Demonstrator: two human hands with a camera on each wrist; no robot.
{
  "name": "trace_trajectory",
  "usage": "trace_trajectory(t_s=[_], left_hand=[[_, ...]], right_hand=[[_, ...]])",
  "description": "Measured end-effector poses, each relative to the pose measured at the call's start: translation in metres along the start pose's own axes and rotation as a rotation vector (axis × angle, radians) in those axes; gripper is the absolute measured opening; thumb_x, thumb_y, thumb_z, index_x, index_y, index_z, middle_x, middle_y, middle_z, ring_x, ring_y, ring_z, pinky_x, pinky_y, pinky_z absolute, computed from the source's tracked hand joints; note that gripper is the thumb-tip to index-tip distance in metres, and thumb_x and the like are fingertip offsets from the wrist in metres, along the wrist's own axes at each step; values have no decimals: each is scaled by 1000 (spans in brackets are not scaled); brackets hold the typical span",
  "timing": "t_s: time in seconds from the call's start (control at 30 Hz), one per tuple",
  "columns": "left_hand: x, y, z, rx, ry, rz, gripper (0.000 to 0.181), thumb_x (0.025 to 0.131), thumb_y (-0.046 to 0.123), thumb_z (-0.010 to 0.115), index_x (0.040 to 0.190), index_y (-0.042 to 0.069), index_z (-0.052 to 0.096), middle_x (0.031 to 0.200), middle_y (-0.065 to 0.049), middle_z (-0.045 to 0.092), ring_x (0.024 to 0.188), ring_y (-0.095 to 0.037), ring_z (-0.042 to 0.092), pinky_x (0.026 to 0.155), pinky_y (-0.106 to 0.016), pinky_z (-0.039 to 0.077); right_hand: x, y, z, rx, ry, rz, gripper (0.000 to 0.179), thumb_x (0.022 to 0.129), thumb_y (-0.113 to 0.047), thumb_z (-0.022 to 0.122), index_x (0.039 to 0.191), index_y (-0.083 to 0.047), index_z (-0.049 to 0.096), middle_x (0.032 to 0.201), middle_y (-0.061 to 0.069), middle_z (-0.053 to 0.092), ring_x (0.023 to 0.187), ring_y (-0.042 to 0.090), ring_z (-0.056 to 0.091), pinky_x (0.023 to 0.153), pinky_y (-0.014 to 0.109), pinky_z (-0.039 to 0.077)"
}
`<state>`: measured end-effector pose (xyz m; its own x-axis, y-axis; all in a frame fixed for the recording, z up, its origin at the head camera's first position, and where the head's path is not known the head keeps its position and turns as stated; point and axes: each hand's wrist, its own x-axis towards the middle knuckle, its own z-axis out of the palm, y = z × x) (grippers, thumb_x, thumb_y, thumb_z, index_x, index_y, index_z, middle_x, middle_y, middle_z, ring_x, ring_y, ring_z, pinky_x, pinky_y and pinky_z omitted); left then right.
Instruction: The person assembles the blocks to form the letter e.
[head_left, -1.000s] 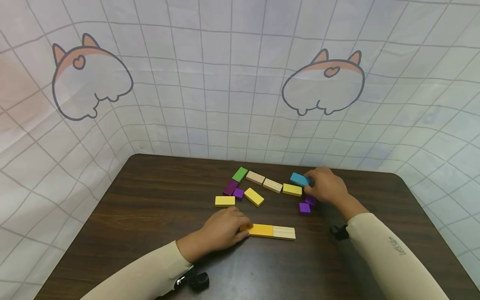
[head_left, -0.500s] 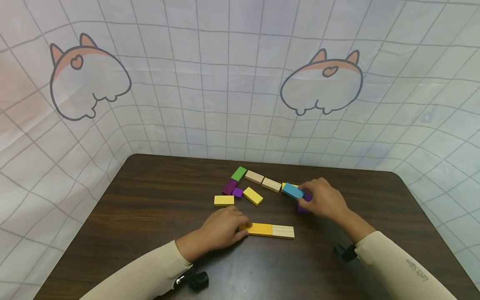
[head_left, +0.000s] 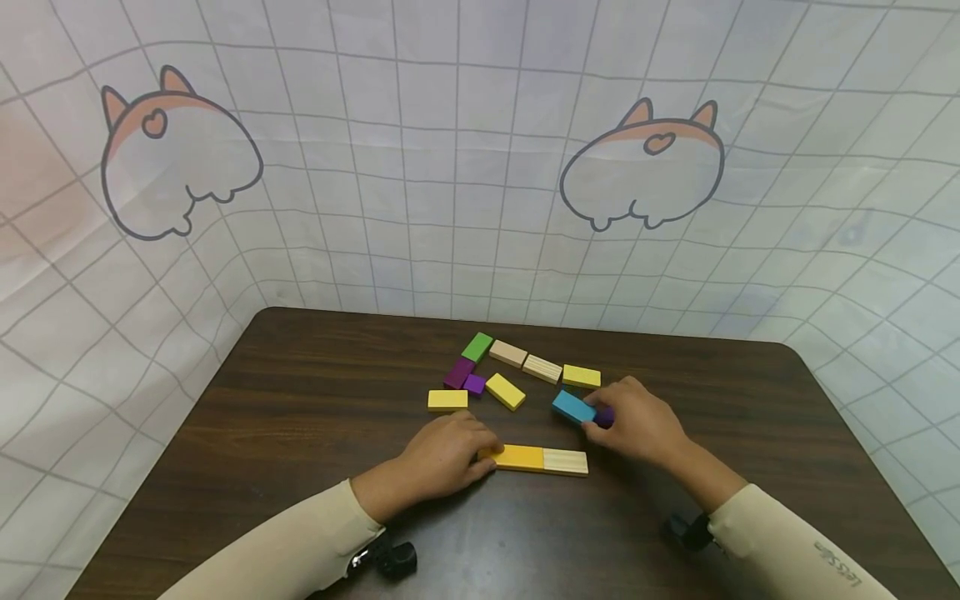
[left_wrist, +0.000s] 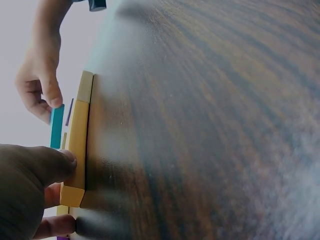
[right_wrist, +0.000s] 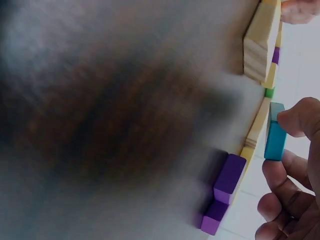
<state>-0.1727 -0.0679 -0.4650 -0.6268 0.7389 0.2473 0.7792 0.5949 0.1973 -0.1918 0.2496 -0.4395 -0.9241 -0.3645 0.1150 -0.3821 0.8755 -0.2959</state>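
My right hand [head_left: 636,423] pinches a blue wooden block [head_left: 573,407] by its right end between thumb and fingers. In the right wrist view the blue block [right_wrist: 275,132] is lifted off the table, near two purple blocks [right_wrist: 230,176]. My left hand [head_left: 448,456] rests at the left end of an orange block [head_left: 521,457], with the thumb [left_wrist: 67,159] on one side and a finger on the other. A plain wood block [head_left: 566,462] lies end to end with the orange one, the two forming a straight row.
Behind the hands, a green block [head_left: 477,347], a dark purple block [head_left: 459,372], a small purple block [head_left: 474,384], plain wood blocks [head_left: 542,368] and yellow blocks [head_left: 506,392] lie on the dark table [head_left: 315,375]. A patterned white cloth [head_left: 465,208] encloses the table's back and sides.
The right hand has carried the blue block from behind the right yellow block toward the front and left, closer to the orange row. The left hand has stayed in place.
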Motion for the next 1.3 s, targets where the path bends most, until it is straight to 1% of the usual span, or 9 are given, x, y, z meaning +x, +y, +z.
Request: trace_trajectory(t_s=[0.27,0.43,0.6,0.73,0.83,0.93,1.03,1.17,1.3], left_hand=[[0,0,-1,0,0,1,15,94,28,76,105,18,78,102,7,74,93,-14,62,84,-30,50],[-1,0,0,-5,-2,-1,15,94,29,76,105,19,78,102,8,74,92,-14,61,82,-30,50],[-1,0,0,-7,-3,-2,15,94,29,76,105,19,78,103,8,74,93,-14,61,83,-30,50],[-1,-1,0,-8,-3,0,15,94,29,76,105,19,78,104,8,74,94,-14,61,84,-30,50],[-1,0,0,-7,-2,-1,15,94,29,76,105,19,78,103,8,74,93,-14,61,84,-30,50],[-1,0,-1,-7,-1,-2,15,94,28,76,105,19,78,103,8,74,93,-14,61,84,-31,50],[0,1,-1,-8,-5,-4,15,94,28,76,105,19,78,104,8,74,94,-14,62,85,-31,50],[0,1,-1,-8,-9,-4,15,94,28,76,106,18,78,104,8,74,95,-15,62,85,-30,50],[0,0,-1,-3,-8,-6,16,94,29,76,106,18,78,104,8,74,94,-14,61,84,-30,50]], right_hand=[[-6,0,8,-16,-15,-11,27,85,-30,80,106,-14,79,91,-5,66,91,18,54,63,32,49],[-7,-2,12,-34,-1,-34,28,83,-30,81,105,-13,79,89,-7,66,88,16,52,64,31,48],[-7,-3,11,-61,-5,-63,30,82,-36,82,104,-16,80,88,-9,65,88,14,52,68,32,49],[-7,-2,8,-53,14,-109,27,86,-34,80,106,-16,79,95,-8,69,93,16,55,72,36,51],[-4,0,6,-27,28,-178,25,90,-27,78,112,-15,78,106,-4,72,101,20,57,81,41,53],[-1,1,7,-13,4,-262,25,92,-21,78,116,-14,77,116,-1,71,109,24,58,90,47,51],[2,2,9,-19,-36,-316,25,92,-18,78,116,-14,77,119,1,71,112,27,59,95,50,49],[2,2,10,-31,-60,-321,24,92,-18,77,116,-14,78,117,1,72,111,28,60,95,50,49],[2,3,10,-17,-55,-304,24,92,-19,78,115,-13,78,115,0,73,110,29,60,94,50,50]])
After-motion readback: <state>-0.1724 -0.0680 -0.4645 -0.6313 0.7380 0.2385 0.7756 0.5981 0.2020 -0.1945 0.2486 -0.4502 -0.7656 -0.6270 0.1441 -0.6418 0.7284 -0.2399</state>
